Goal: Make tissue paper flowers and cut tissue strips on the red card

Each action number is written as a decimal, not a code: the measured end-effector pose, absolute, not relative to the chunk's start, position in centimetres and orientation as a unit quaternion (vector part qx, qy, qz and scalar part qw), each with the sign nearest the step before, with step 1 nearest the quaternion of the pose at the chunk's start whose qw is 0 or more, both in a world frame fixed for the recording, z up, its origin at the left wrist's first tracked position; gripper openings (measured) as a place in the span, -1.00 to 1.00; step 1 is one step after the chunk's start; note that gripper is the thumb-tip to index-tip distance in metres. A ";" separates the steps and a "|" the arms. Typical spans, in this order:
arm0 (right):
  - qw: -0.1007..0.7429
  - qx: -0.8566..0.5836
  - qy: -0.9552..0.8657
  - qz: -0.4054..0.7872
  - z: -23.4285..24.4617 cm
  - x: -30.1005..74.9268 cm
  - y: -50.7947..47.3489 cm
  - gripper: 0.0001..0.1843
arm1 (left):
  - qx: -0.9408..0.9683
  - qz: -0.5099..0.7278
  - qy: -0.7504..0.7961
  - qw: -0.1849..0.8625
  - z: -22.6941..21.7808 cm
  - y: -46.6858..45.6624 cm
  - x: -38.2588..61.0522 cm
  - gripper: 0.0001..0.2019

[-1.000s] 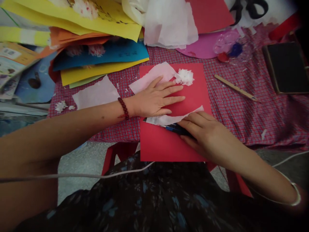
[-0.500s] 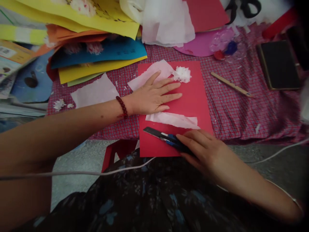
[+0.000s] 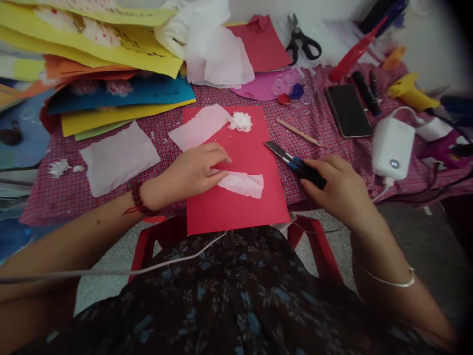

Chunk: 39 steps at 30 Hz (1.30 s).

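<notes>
A sheet of red paper [image 3: 240, 217] lies at the table's front edge. My left hand [image 3: 195, 170] is over its left side, fingers bent and thumb apart from the index finger. The thumb is at the left end of a narrow strip of thin whitish paper [image 3: 246, 185]; I cannot tell whether it presses on it. My right hand [image 3: 338, 185] grips a utility knife [image 3: 305, 170], its blade extended and pointing up and left, just right of the red sheet. A wider piece of thin paper [image 3: 201, 125] and a white crumpled paper tuft [image 3: 241, 122] rest on the sheet's upper part.
Another thin paper piece [image 3: 120, 158] lies left on the checked cloth [image 3: 40, 202]. Coloured sheets [image 3: 129, 103] are stacked behind. To the right are a pencil [image 3: 301, 133], a phone [image 3: 347, 111], a white power bank [image 3: 393, 145] and black scissors [image 3: 303, 42]. A cable [image 3: 148, 271] crosses my lap.
My left hand has gone from lying flat on the red sheet to bent fingers at the strip's left end. My right hand has carried the knife off the sheet to the right. The view has shifted.
</notes>
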State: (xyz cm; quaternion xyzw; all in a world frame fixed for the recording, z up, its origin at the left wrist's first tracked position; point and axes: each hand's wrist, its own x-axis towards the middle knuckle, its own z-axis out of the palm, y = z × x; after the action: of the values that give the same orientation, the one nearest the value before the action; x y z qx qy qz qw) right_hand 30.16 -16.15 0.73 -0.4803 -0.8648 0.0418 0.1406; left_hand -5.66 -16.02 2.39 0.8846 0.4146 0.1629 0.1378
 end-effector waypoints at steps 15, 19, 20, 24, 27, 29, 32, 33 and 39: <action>0.193 -0.351 -0.889 0.220 2.9 22.4 -14.1 -0.48 | 0.784 -0.018 0.528 0.327 3.3 -14.2 -4.4 -0.85; 0.159 -0.287 -0.872 0.362 2.9 18.8 -11.3 -0.22 | 0.788 0.019 0.524 0.322 5.0 -14.0 -4.6 -0.87; 0.155 -0.269 -0.861 0.404 2.9 18.0 -10.5 -0.21 | 0.783 0.034 0.528 0.326 5.6 -13.6 -4.9 -0.85; 0.146 -0.268 -0.798 0.519 3.4 15.6 -6.7 -0.66 | 0.741 0.130 0.569 0.333 7.6 -10.4 -6.4 -0.82; 0.169 -0.386 -0.771 0.477 4.4 14.4 -3.2 -0.95 | 0.710 0.160 0.599 0.334 7.8 -6.4 -7.6 -0.86; 0.171 -0.434 -0.770 0.436 5.2 14.0 -0.7 -0.95 | 0.701 0.160 0.609 0.336 7.2 -3.5 -8.1 -0.89; 0.151 -0.456 -0.787 0.387 6.1 13.8 2.9 -0.91 | 0.701 0.153 0.622 0.314 6.1 0.2 -8.1 -0.91; 0.139 -0.463 -0.795 0.368 6.2 13.7 3.9 -0.90 | 0.703 0.147 0.627 0.302 5.8 1.2 -7.9 -0.90; 0.043 -0.492 -0.834 0.245 5.8 13.2 7.8 -0.81 | 0.711 0.138 0.664 0.185 5.6 3.0 -7.2 -0.91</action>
State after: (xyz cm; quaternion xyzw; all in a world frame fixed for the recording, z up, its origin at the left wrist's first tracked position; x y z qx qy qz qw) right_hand 13.16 7.81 5.84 -0.4922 -0.8341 0.2451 0.0433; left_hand -7.16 3.00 5.60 0.7111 0.6642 0.1383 0.1845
